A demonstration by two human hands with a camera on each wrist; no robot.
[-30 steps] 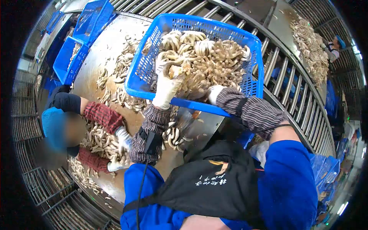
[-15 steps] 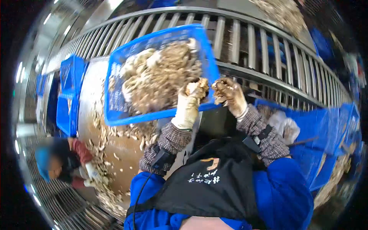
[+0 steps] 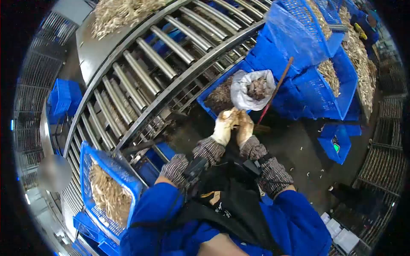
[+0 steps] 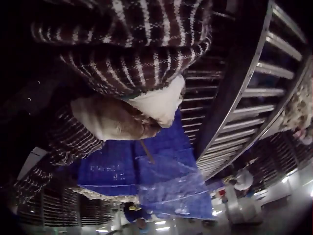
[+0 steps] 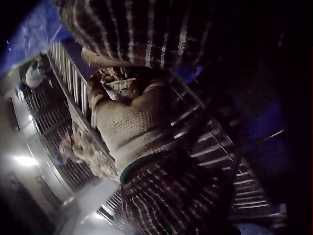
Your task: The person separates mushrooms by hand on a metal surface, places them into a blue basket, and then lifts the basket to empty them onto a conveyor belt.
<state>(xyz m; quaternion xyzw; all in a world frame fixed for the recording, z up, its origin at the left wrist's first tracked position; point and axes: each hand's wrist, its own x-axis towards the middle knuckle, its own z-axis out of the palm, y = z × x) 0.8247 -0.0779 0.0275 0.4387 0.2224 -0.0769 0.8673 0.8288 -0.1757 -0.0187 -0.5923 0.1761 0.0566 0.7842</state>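
Note:
Both gloved hands are together in front of the body, just this side of a white plastic bag [image 3: 242,99] with brown scraps inside. My left hand [image 3: 224,127] curls around pale and brown mushroom scraps [image 3: 234,116]. In the right wrist view the same mushroom scraps [image 5: 120,84] show between the left hand's [image 5: 132,120] fingers. My right hand [image 3: 244,128] is cupped against the left, its stained fingers bent around scraps mostly hidden in the palm. In the left wrist view the right hand [image 4: 110,117] meets the left glove [image 4: 159,104].
The bag stands by a blue crate [image 3: 204,99] of dark scraps, with a red-handled stick [image 3: 277,85] leaning beside it. Stacked blue crates [image 3: 294,91] rise at the right. A roller conveyor [image 3: 158,64] curves past on the left; a mushroom-filled crate [image 3: 136,187] is at lower left.
The body has turned right, away from the mushroom crate on the table. Both hands left the crate with scraps and have come together near the white bag.

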